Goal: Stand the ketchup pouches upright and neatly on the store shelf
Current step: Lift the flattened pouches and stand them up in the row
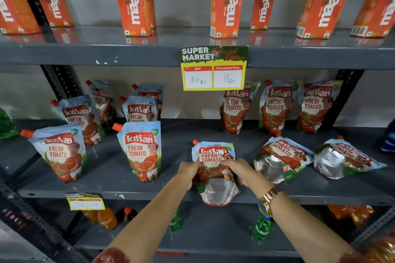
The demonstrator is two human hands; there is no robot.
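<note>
Both hands grip one Kissan ketchup pouch (214, 157) at the front edge of the grey metal shelf (175, 132).

The left hand (188, 170) and right hand (236, 170) close their fingers on its sides, its silver base tipped over the edge. Just right, two fallen pouches (282, 158) lie flat; behind them, three upright pouches (275, 107). Left stand five more pouches (141, 149). Above hang a price tag (213, 68) and Maaza cartons (227, 2).
</note>
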